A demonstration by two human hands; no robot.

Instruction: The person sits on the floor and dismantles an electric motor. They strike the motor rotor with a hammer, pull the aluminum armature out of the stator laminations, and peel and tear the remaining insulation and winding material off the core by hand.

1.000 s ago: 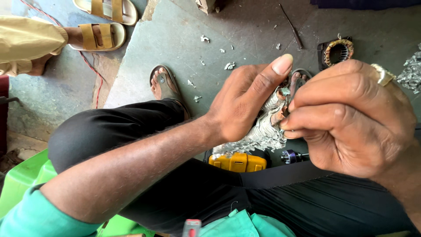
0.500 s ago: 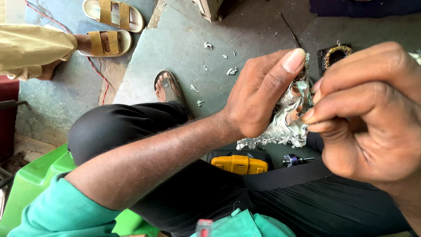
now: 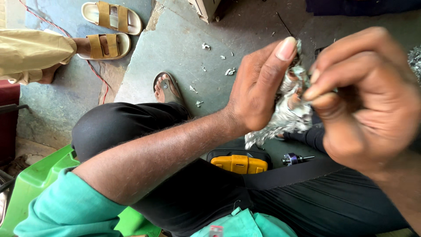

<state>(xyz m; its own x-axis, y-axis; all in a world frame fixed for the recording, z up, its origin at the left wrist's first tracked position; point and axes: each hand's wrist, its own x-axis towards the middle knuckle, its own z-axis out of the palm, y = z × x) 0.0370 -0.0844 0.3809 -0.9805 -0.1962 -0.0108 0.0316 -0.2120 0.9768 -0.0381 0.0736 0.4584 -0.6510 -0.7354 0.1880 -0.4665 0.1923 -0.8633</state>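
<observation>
Holding a crumpled wad of silvery foil (image 3: 287,112) up in front of me, I have my left hand (image 3: 258,94) wrapped around its left side, thumb raised along the top edge and palm pressed against it. My right hand (image 3: 364,101) is curled tight on the other side, with forefinger and thumb pinched together on the foil's upper right edge; the fingertips (image 3: 313,90) look a little blurred. The foil sits between both hands, above my lap, and its ragged lower end hangs free just below my left palm.

Under my hands, my legs in black trousers (image 3: 184,193) are crossed, and my bare foot in a sandal (image 3: 166,87) rests on the grey stone floor (image 3: 184,39). Small silver scraps (image 3: 206,46) lie scattered on that floor. A yellow and black tool (image 3: 239,163) lies on the ground just past my knee, and a small drill chuck with a thin bit (image 3: 293,159) lies beside it. I sit on a green plastic seat (image 3: 30,184). Off to the upper left, another person's foot wears a tan sandal (image 3: 103,46), with a second tan sandal (image 3: 112,17) lying empty near it.
</observation>
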